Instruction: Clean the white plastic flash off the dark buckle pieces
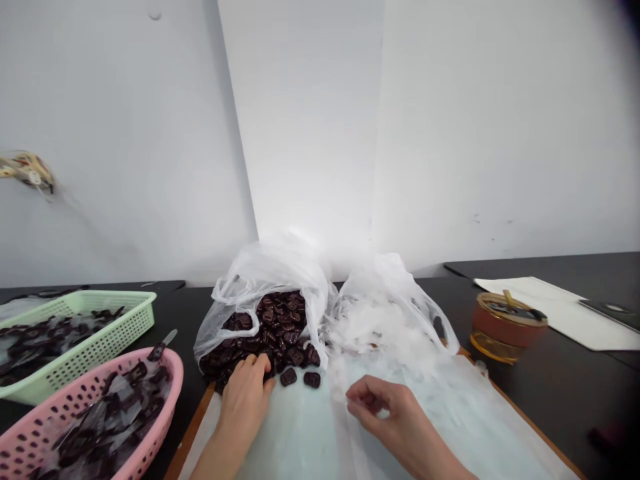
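Observation:
A white plastic bag (pixel 300 270) lies open with many glossy dark brown pieces (pixel 283 320) spilling from its mouth. My left hand (pixel 249 390) rests at the front edge of that pile, fingers bent onto the pieces; what its fingertips grip, if anything, is hidden. Two loose dark pieces (pixel 312 380) lie just right of it on the pale board (pixel 300 433). To the right, my right hand (pixel 385 407) is held over the board with thumb and fingertips pinched together around something too small to make out. Behind it, a second white bag (pixel 390 283) holds thin translucent wrappers (pixel 385 327).
At the left, a pink basket (pixel 173 373) and a green basket (pixel 135 320) hold dark pieces in clear wrappers. An amber glass container (pixel 505 327) stands at the right, near white sheets (pixel 560 313) on the black table (pixel 550 400). A wall rises behind.

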Available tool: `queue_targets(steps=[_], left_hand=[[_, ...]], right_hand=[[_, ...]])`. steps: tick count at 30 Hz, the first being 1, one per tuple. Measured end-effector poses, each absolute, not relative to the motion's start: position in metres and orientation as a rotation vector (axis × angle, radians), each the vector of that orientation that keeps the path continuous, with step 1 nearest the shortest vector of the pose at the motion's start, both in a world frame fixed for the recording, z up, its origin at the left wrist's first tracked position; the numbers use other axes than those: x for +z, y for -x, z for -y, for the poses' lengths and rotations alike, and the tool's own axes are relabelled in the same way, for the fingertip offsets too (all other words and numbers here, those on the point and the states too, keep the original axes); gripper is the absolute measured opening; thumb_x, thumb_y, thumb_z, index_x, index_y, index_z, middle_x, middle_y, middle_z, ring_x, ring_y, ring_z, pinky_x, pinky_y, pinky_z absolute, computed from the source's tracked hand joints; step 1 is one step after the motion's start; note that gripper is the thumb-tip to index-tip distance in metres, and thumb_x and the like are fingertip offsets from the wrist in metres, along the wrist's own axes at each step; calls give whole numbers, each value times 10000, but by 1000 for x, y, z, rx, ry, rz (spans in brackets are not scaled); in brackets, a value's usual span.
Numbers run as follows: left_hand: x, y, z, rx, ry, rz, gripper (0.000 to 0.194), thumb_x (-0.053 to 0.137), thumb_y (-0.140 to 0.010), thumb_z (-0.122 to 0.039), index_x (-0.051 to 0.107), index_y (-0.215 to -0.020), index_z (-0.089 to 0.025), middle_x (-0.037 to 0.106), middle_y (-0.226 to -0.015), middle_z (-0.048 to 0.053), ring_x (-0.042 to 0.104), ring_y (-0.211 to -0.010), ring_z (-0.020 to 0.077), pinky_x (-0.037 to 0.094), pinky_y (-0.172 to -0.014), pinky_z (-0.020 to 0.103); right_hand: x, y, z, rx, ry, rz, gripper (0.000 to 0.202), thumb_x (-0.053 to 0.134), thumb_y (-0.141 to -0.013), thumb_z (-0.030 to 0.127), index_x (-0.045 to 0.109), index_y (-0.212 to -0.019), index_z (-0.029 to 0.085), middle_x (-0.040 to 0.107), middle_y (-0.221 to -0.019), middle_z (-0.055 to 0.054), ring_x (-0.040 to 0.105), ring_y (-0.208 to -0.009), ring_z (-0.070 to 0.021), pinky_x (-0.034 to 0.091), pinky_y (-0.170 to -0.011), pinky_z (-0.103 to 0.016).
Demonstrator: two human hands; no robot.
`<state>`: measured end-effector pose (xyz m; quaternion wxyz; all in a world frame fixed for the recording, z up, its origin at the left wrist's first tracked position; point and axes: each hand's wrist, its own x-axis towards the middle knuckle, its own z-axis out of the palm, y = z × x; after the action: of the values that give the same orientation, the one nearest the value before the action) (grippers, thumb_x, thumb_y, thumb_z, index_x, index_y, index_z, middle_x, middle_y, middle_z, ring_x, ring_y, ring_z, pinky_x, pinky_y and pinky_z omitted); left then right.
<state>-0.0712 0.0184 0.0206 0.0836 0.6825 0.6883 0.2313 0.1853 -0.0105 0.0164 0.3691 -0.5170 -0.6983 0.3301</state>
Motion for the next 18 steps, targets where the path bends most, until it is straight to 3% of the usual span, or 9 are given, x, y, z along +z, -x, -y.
queue_targets(steps=[6, 10, 13, 18], left_hand=[[20, 65, -20, 835, -1877, -1832, 66, 579, -761, -194, 558, -721, -241, 714, -865, 52, 649, -818, 246, 433, -730, 342], [21, 42, -12, 948, -1507, -1313, 172, 695, -728, -282, 535, -706, -222, 767, -1013, 99, 702, -880, 231, 508, -749, 308], [22, 25, 1, 1011, -1058, -955, 232, 816, -651, -289, 615, -697, -184, 771, -997, 109, 705, -891, 231, 514, -832, 334], [24, 10, 12, 1026, -856, -831, 209, 852, -630, -287, 706, -687, -148, 771, -898, 81, 703, -892, 212, 504, -943, 350]], right_hand=[[13, -183, 10, 1018, 1235, 1657, 110, 634, -770, 268, 669, -743, 167, 620, -662, -1, 537, -647, -141, 415, -624, -247], [12, -181, 10, 1173, 1114, 1526, 138, 667, -776, 283, 663, -733, 151, 588, -624, 17, 489, -586, -104, 374, -562, -217], [15, -180, 11, 1242, 1048, 1458, 154, 686, -770, 284, 659, -717, 142, 563, -585, 30, 464, -546, -87, 360, -533, -206], [21, -178, 16, 1159, 1045, 1456, 139, 684, -769, 265, 670, -708, 141, 581, -590, 27, 471, -558, -89, 369, -544, -203]])
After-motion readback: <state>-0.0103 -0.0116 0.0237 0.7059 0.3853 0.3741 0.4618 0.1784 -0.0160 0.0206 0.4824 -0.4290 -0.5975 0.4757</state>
